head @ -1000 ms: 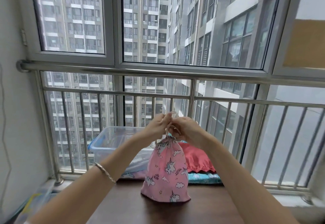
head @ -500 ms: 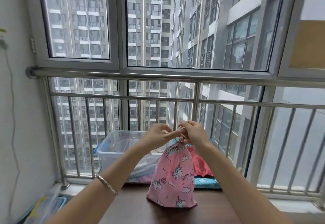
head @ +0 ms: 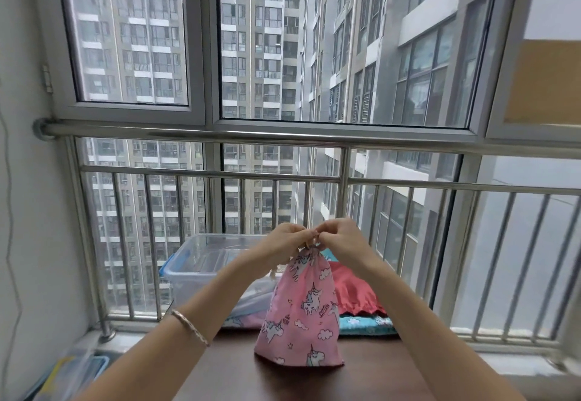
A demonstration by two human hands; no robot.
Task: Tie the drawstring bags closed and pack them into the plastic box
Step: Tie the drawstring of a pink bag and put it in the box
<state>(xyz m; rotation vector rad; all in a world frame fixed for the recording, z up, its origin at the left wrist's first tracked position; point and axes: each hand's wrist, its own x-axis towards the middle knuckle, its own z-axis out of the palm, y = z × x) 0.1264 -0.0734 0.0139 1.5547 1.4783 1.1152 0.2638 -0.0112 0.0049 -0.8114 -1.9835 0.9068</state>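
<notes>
A pink unicorn drawstring bag stands upright on the dark wooden table, its neck gathered tight. My left hand and my right hand meet just above the neck, each pinching the drawstring. A loose cord end hangs by my left wrist. Behind the bag on the left stands the clear plastic box with blue latches. A red bag lies on a teal patterned bag behind on the right. Another pink bag lies flat beside the box.
A steel railing and windows close off the far side right behind the table. At the lower left, beside the table, sits another clear container with a blue rim. A white wall bounds the left.
Both hands stay at the bag's neck, working the drawstring, with small finger shifts. The bag stands in the same spot; the camera view has shifted slightly.
</notes>
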